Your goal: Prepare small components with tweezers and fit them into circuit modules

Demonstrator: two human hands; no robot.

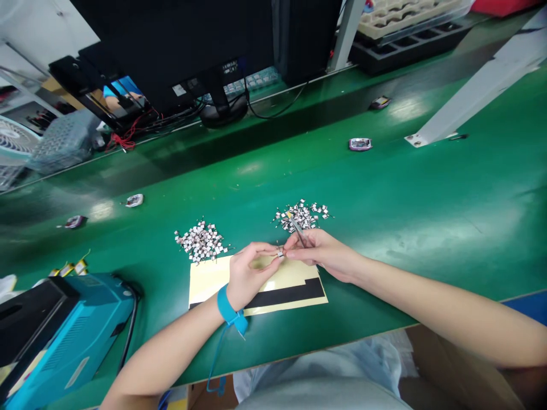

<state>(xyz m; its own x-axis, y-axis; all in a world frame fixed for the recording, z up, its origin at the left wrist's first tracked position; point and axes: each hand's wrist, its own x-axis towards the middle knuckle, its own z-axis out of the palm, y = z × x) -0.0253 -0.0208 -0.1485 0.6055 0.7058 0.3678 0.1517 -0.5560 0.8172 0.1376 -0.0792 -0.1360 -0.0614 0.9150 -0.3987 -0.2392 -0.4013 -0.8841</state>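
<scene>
While the left hand (248, 272) pinches a small white component (280, 254), the right hand's (327, 254) fingers grip tweezers (296, 226).

I observe the left hand (250, 274) pinching a small white component (280, 254) above a pale-yellow sheet (209, 279) with a black strip (290, 294). The right hand (322, 254), fingertips at the component's edge, holds a slender metal tool (296, 229). Beyond, I register a left pile (202, 242) and a right pile (301, 217) of similar parts on the green bench (397, 216).

part (280, 254): white | sheet (209, 280): pale yellow, black strip (290, 293) | tabletop (384, 205): green | wristband (225, 303): blue
</scene>
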